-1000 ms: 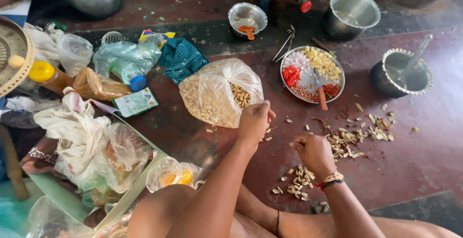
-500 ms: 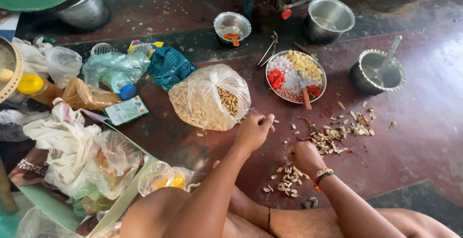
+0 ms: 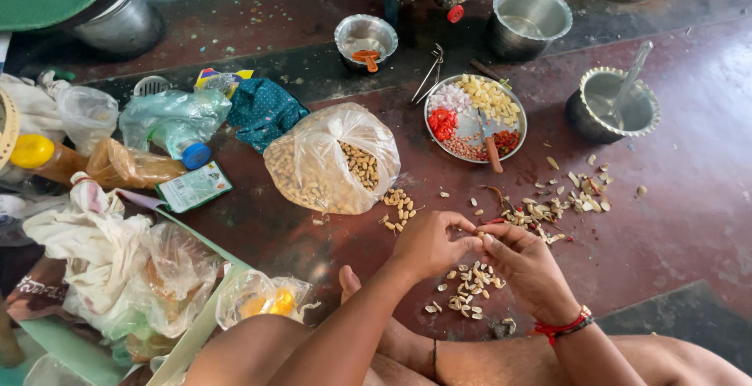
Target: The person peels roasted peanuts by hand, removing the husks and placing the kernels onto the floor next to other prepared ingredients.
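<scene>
- Left hand curled, fingertips pinched onto a small nut, meeting the right hand right above the floor; right fingers pressed together on that same tiny piece, red thread band round the wrist.
- Sitting on a dark red floor, no bench anywhere, bare legs folded at 6 o'clock of the frame.
- Peeled peanut pile directly under the hands, pale halves scattered loose.
- Small heap of unshelled peanuts at about 11 o'clock from the left hand, just beside the big clear bag of peanuts, bag knotted on top and slumped on the floor.
- Husk and skin scraps spread at 1 o'clock from the right hand, well apart from the peeled pile.
- Round steel plate at 12 o'clock from the hands, holding chopped yellow, red and pinkish bits plus a knife with a brown handle.
- Fluted steel bowl with a spoon at 2 o'clock; plain steel pot farther up; small steel bowl with an orange tool inside near the top middle.
- Teal cloth and a crumpled plastic bag with a blue-capped bottle at 10 o'clock of the peanut bag.
- Left edge at 9 o'clock: pile of plastic bags and white cloth, small green packet, yellow-capped bottle.
</scene>
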